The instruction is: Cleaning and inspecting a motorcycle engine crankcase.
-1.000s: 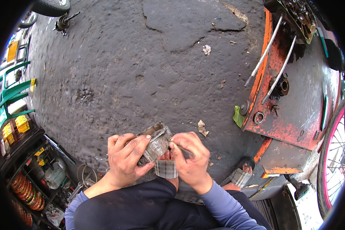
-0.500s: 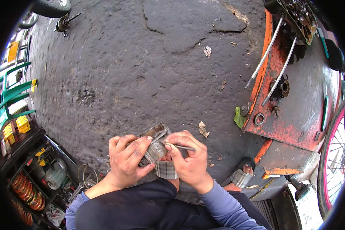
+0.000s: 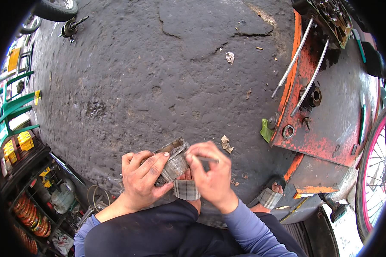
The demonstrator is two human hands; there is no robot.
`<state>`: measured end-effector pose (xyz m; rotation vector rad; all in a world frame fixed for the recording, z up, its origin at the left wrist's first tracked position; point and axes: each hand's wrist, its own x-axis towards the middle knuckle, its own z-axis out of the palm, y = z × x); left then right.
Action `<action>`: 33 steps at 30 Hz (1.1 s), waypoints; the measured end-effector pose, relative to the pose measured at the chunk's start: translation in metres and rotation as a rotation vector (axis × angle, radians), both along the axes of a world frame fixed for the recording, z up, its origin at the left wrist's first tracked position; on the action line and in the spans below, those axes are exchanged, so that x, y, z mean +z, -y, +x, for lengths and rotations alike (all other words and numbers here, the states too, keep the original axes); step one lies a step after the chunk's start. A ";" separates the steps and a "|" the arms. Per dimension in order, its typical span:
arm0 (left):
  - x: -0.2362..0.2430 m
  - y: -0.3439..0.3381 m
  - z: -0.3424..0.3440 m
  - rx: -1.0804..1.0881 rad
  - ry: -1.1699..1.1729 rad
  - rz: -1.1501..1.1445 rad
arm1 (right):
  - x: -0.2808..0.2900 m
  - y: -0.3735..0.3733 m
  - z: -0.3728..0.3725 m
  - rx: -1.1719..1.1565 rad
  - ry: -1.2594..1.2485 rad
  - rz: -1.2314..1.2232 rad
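My left hand (image 3: 142,176) is wrapped round a dirty grey metal engine part (image 3: 175,166), holding it tilted above my foot with the fingers over its top. At the part's right side is my right hand (image 3: 215,182), its thumb and fingers pinched together and smeared by motion. A thin metal rod (image 3: 207,159) shows faintly between those fingers; its tip is too blurred to make out. Below the part, my foot in a plaid-strapped sandal (image 3: 186,190) rests on the ground.
To the right lies a worn red metal plate (image 3: 317,141) bearing a metal ring (image 3: 288,132), a bolt (image 3: 306,123) and a dark cylindrical part (image 3: 315,97). A greasy engine block (image 3: 330,21) with two long rods stands behind. Shelving with packaged parts (image 3: 32,212) is at left.
My right hand has shifted slightly and now blurs with motion, the rod in it less distinct. My left hand and the engine part stay in place. The view has shifted slightly.
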<state>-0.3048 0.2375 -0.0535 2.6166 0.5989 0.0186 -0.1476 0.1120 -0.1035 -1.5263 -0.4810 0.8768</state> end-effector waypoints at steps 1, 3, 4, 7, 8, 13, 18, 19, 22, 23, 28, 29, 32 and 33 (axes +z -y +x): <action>0.000 0.000 0.000 -0.004 -0.005 0.001 | -0.001 -0.001 0.001 -0.038 -0.069 -0.095; -0.001 0.000 -0.001 -0.007 -0.009 0.000 | 0.005 -0.001 -0.008 -0.092 -0.122 -0.088; -0.002 0.000 -0.002 -0.005 -0.002 0.003 | 0.007 -0.001 -0.011 -0.051 -0.114 -0.017; -0.003 0.002 -0.001 -0.007 0.009 0.010 | -0.002 0.001 -0.007 -0.020 -0.076 0.021; -0.002 0.002 0.000 -0.010 0.012 0.012 | -0.005 0.002 -0.004 -0.029 -0.047 -0.014; -0.002 0.001 -0.001 -0.006 0.013 0.009 | 0.003 0.000 -0.008 -0.011 -0.057 0.041; -0.004 0.002 -0.002 -0.015 0.011 0.008 | 0.003 0.003 -0.012 0.023 0.128 0.072; -0.004 0.001 -0.002 -0.010 0.012 0.007 | 0.004 0.002 -0.012 0.042 0.134 0.135; -0.003 0.001 -0.002 -0.013 0.010 0.018 | -0.008 0.005 -0.005 0.022 0.133 0.007; -0.003 0.000 -0.002 -0.021 0.007 0.028 | -0.006 0.004 -0.006 0.020 0.134 0.010; -0.004 0.001 -0.003 -0.014 0.010 0.016 | -0.008 0.008 0.000 0.069 0.075 0.056; -0.004 0.001 -0.003 -0.016 0.002 0.015 | -0.012 0.008 0.000 0.030 -0.010 -0.019; -0.004 0.001 -0.004 -0.001 0.001 0.008 | -0.009 0.012 -0.002 0.052 0.083 0.022; -0.003 0.002 -0.003 -0.006 0.001 0.006 | -0.010 0.014 -0.001 0.063 0.099 0.037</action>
